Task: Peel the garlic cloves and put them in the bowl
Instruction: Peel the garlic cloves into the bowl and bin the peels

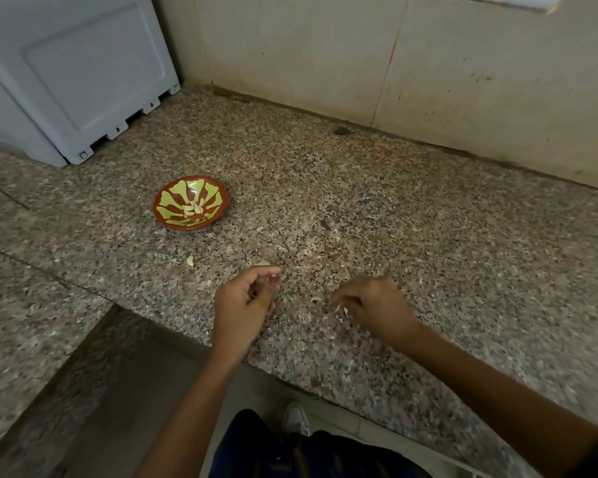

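On the speckled granite counter (377, 208), a red-and-green bowl (191, 203) held several peeled garlic cloves (194, 208), well left of both hands. The left hand (246, 300) curled around something small, hard to identify. The right hand (373, 307) pinched a scrap of garlic skin (345, 310). A loose clove (190, 261) lay between bowl and left hand.

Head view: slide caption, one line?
Both hands work garlic at the granite counter; peeled cloves in patterned bowl.
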